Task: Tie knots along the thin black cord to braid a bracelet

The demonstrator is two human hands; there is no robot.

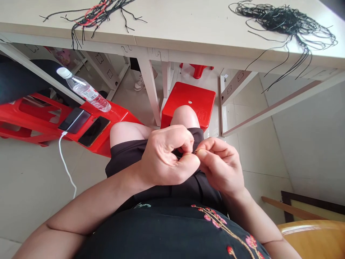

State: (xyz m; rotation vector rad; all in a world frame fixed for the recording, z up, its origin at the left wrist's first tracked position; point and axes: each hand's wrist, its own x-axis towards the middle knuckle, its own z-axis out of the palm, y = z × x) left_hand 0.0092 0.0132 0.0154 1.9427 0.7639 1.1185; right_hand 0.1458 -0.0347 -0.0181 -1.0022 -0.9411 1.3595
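Observation:
Above my lap, my left hand (169, 154) and my right hand (221, 162) meet at the fingertips. A short bit of thin black cord (194, 152) shows between them, pinched by both hands. The rest of that cord is hidden by my fingers and lost against the dark clothing. On the table, at the upper right, lies a tangled bundle of black cords (285, 21) with loose ends hanging over the edge. Knotted black cords (107, 10) tied with a red cord (94, 12) lie at the upper left.
The pale table (183, 32) runs across the top, with white legs below. To the left, a red stool (118, 113) bears a water bottle (86, 90), a phone (94, 131) and a black device (74, 119) with a white cable (66, 165). Another red stool (188, 93) stands ahead of my knees.

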